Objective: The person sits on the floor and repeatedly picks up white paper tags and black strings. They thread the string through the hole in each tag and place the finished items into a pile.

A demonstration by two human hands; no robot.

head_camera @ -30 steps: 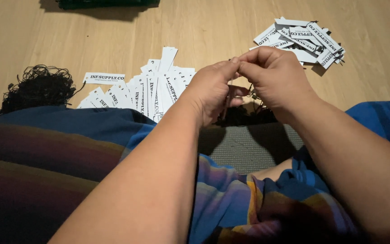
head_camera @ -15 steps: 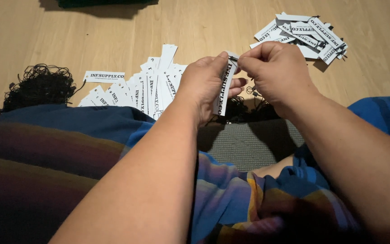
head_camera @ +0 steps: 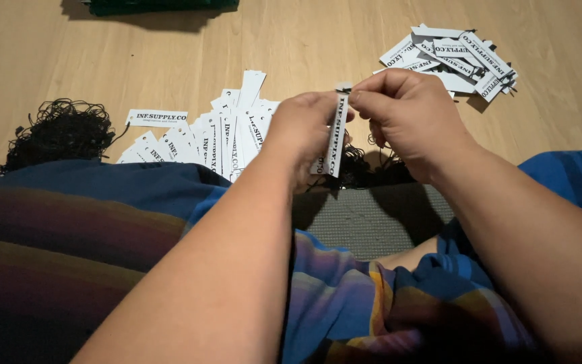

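- the left hand (head_camera: 302, 131) is curled nearly closed, thumb and fingers pinching one white paper tag (head_camera: 335, 135) along its side, so the strip hangs upright, edge toward the camera.
- the right hand (head_camera: 409, 121) is also nearly closed, fingertips nipped at the tag's top end, at about 12 o'clock on the strip; whether it also grips a thread there is too small to tell.
- judging by the grip, the tag is held up between both hands, near the centre of the view, so its top end sits right at the fingertips, where fine work is easiest.
- a fan of loose white tags (head_camera: 203, 135) lies on the floor at 9 o'clock from the hands, just beside the left wrist, spread out so single ones can be picked off.
- a tidier heap of tags (head_camera: 453, 57) sits at 1 o'clock, well apart from the fan, which looks like a way of keeping two lots separate.
- a tangle of black string (head_camera: 58, 131) rests far out at 9 o'clock; more dark thread (head_camera: 365, 165) lies under the hands at 6 o'clock, within easy reach.
- the surface is a pale wood-grain floor (head_camera: 304, 40); the person sits on it, with a striped cloth (head_camera: 102, 222) over the lap and a grey mat (head_camera: 365, 222) between the legs.
- a dark green object (head_camera: 163, 5) at 11 o'clock is cut off by the top edge.
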